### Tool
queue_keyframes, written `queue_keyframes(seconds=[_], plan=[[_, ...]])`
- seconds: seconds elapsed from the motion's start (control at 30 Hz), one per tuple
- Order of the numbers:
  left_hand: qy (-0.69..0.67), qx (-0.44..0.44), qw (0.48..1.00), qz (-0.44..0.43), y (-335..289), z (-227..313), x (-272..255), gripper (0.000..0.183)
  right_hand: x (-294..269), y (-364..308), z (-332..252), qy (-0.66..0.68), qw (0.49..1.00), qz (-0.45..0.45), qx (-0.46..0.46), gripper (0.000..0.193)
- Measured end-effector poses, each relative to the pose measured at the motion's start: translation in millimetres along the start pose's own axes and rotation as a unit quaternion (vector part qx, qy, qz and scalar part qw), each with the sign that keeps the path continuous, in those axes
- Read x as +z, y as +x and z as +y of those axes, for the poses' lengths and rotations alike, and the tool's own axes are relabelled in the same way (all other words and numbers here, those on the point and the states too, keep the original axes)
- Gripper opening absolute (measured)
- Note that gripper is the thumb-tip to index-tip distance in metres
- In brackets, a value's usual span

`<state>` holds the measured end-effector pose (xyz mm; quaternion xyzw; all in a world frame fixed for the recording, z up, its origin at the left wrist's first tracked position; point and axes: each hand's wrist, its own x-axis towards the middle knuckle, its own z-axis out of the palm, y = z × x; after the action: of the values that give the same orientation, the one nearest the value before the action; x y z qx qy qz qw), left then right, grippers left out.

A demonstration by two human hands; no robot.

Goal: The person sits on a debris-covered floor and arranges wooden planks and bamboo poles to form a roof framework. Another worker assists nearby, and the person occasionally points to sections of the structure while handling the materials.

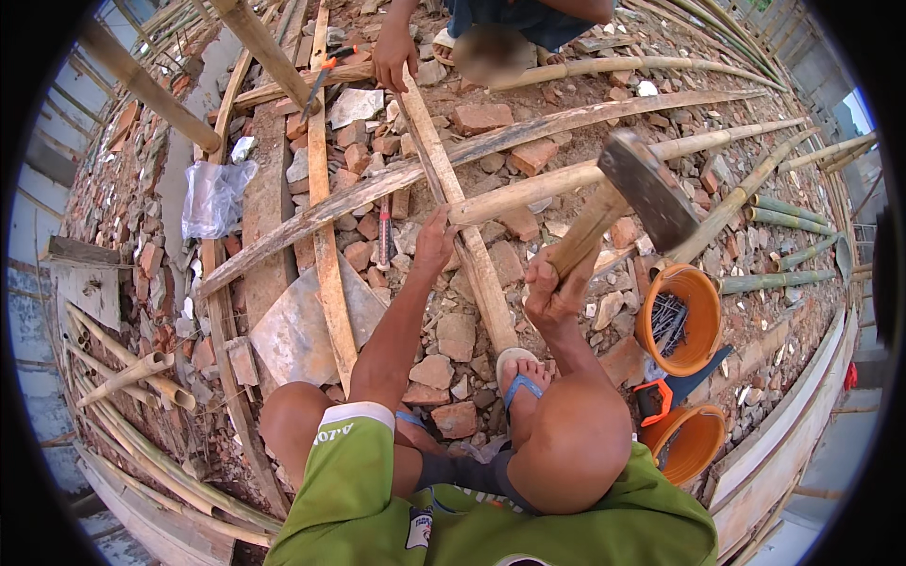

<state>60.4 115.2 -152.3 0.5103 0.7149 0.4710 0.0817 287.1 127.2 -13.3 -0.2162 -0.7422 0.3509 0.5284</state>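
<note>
My right hand (557,292) is wrapped round the wooden handle of a hammer (587,228). Its dark, blocky steel head is raised to the right, above a bamboo pole (528,191). My left hand (435,241) is closed at the pole's near end, where that end meets a wooden batten (483,283). Whatever its fingertips pinch is too small to make out. The batten's lower end lies by my sandalled foot (521,382). A co-worker's hand (394,62) rests on its upper end. A long weathered plank (368,198) crosses the batten.
Orange buckets stand at the right, one bucket (713,316) with nails inside. Beside them lies a handsaw (653,402) with an orange-black handle. A red-black tool (384,236) lies left of the batten, near a flat slab (297,325). Broken bricks (456,337) cover the ground.
</note>
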Motion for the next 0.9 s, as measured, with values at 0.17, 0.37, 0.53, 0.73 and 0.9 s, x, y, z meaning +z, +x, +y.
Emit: queue_keyframes(seconds=[0.17,0.37,0.53,0.73,0.9], plan=[[-0.032,-0.056,0.997,-0.036,3,18,1,0.043,5,-49,71,-0.259,0.932,-0.242,0.078,0.068],[-0.006,-0.006,1.0,-0.007,-4,2,1,0.043,15,3,1,-0.124,0.989,-0.075,-0.03,0.064],[-0.002,-0.029,1.0,-0.01,1,11,-1,0.042,11,-30,51,-0.187,0.965,-0.176,0.059,0.07],[-0.003,0.009,1.0,0.011,1,2,1,0.042,14,-23,13,-0.137,0.977,-0.15,0.058,0.067],[-0.056,-0.04,0.997,-0.034,-2,13,-14,0.042,10,-35,48,-0.279,0.824,-0.399,0.29,0.068]])
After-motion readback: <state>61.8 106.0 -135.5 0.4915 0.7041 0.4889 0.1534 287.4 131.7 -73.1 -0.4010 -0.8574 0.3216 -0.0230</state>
